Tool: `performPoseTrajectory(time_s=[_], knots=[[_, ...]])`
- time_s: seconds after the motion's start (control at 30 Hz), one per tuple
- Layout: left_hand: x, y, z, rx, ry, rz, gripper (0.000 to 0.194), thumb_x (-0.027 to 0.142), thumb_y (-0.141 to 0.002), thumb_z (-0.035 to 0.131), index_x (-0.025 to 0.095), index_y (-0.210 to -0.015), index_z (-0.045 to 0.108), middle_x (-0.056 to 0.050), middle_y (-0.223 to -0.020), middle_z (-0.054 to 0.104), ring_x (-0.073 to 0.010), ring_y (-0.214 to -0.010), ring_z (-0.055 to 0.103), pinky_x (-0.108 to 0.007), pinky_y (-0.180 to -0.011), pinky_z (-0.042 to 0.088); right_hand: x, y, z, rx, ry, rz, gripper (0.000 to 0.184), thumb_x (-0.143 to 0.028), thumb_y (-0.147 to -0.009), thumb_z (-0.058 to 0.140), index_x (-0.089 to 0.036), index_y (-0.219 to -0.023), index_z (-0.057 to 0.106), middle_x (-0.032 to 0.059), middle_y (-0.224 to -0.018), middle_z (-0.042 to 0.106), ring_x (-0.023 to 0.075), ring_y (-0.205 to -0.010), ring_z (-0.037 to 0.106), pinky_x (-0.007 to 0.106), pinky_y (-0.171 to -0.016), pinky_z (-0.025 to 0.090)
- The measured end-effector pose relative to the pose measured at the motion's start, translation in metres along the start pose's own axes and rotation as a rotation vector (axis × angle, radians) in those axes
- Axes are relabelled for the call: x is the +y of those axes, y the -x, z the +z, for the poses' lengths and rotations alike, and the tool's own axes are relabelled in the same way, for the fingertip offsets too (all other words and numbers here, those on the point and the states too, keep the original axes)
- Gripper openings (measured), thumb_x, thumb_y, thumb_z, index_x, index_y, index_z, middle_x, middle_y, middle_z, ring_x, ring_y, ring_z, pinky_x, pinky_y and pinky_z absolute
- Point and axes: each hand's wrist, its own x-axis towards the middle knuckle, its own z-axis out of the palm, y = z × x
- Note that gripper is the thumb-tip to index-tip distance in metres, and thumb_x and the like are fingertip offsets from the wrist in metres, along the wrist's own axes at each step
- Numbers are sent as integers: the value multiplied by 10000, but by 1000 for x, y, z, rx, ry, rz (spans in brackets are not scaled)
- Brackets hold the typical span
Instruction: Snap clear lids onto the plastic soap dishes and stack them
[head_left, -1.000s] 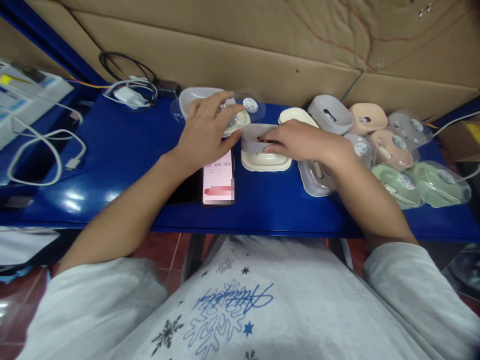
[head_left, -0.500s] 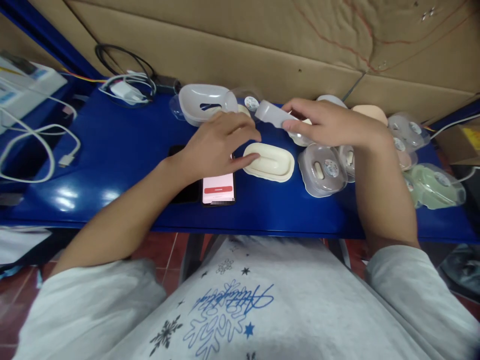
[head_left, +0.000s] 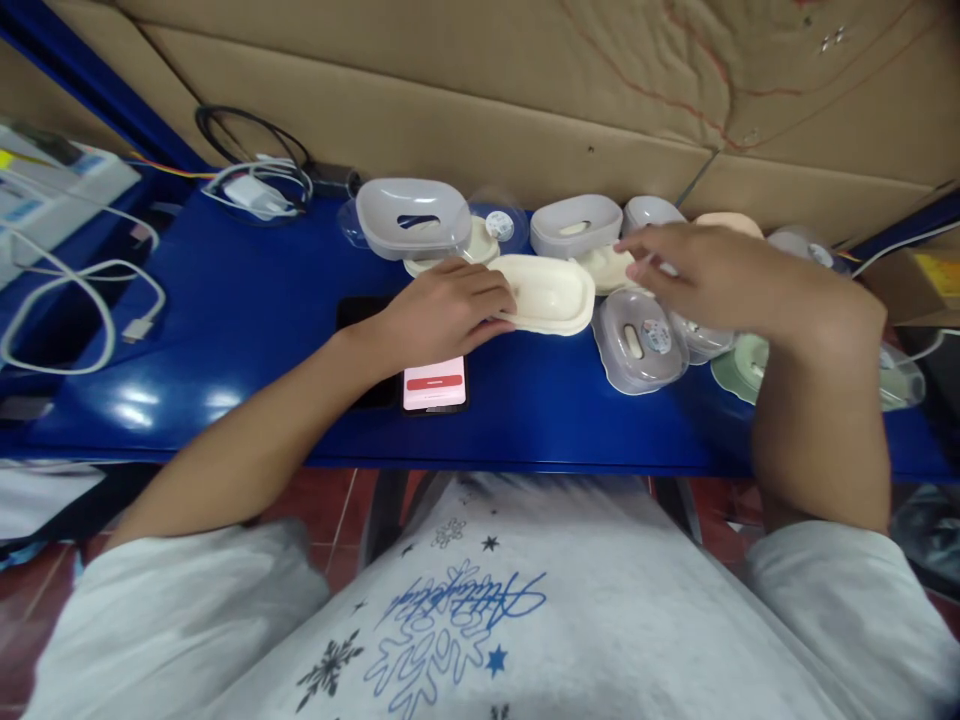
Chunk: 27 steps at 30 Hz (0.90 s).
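My left hand [head_left: 457, 310] pinches the left end of a cream oval tray [head_left: 551, 294] with a raised rim, lifted and tilted a little over the table. My right hand [head_left: 694, 268] holds nothing; its fingers are apart, just right of a grey oval box [head_left: 576, 224] with a slot in its base. That box rests at the back against a second cream tray [head_left: 609, 268]. Behind my left hand stands a larger grey oval box [head_left: 412, 215], slot showing, beside a clear plastic cover [head_left: 501, 222] with a round sticker.
A clear-covered grey box [head_left: 642, 342] stands right of centre, with green ones [head_left: 739, 368] and a peach one [head_left: 727, 222] partly behind my right arm. A lit phone [head_left: 435, 385] lies near the front edge. Cables and a white charger [head_left: 259, 192] lie back left.
My right hand carried the grey box off the cream tray, set it down at the back and let go, then moved right. My left hand has taken hold of the cream tray and raised it.
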Motion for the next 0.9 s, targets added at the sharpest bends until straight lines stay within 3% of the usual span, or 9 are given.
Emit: performPoseTrajectory(time_s=[0.1,0.2,0.27,0.4,0.53,0.6,0.67,0.8,0.9], knots=[[-7,-7,-8,69,-54,-122,375,484,-1157,456,216,-1186,716,-110,-1228,756,-321,-1171,702,-496,-1027,522,-13,28,25,-71,35,33,584,-642,-1092,376,-290,-1466,655,170,-1446,692,458,-1255,686,644,-999,569],[-22,-26,-14,66,-172,-243,439,543,-1164,407,221,-1240,695,-107,-1256,728,-300,-1181,654,-512,-1029,506,-26,46,50,-18,46,11,680,-720,-1054,462,-284,-1566,567,199,-1579,594,504,-1402,581,713,-1059,529],[-38,-42,-17,55,-247,-281,443,539,-1160,401,225,-1257,696,-100,-1283,710,-291,-1195,626,-508,-1029,507,-30,51,59,19,31,-50,683,-639,-1045,565,-265,-1614,511,210,-1647,528,500,-1486,509,724,-1124,492],[-74,-68,-12,99,-233,-246,399,492,-1127,446,221,-1182,734,-104,-1214,709,-327,-1195,643,-492,-1032,511,-23,51,64,-2,-131,-278,597,-341,-1064,592,-287,-1646,470,135,-1755,422,378,-1625,391,645,-1274,402],[-93,-73,-3,105,-147,-238,339,500,-1099,560,212,-1167,727,-64,-1169,715,-269,-1147,638,-442,-1084,508,-8,46,73,42,-275,-241,711,-397,-1044,657,-250,-1693,404,162,-1808,293,392,-1674,296,658,-1315,342],[-85,-68,-4,75,-176,-279,347,455,-1094,603,178,-1278,700,-76,-1302,700,-269,-1221,614,-476,-1144,483,-3,43,78,97,-338,-196,710,-445,-1024,691,-237,-1658,448,182,-1761,358,391,-1650,343,630,-1318,360],[-63,-60,-11,75,-180,-282,404,421,-1082,634,163,-1392,659,-110,-1440,657,-302,-1312,593,-533,-1185,459,0,39,82,163,-415,-202,643,-459,-1012,703,-259,-1593,512,169,-1671,472,370,-1590,439,601,-1299,405],[7,-38,-24,64,63,-52,438,415,-1126,569,215,-1515,582,-120,-1500,644,-291,-1401,602,-471,-1206,491,3,34,83,284,-552,-235,547,-497,-983,731,-288,-1471,601,125,-1509,628,358,-1429,601,582,-1199,505],[53,-20,-20,-1,58,93,429,367,-1138,565,209,-1537,572,-150,-1565,606,-321,-1432,596,-506,-1207,494,9,28,81,402,-509,-218,521,-529,-986,729,-275,-1432,640,123,-1502,651,372,-1423,607,595,-1202,487]])
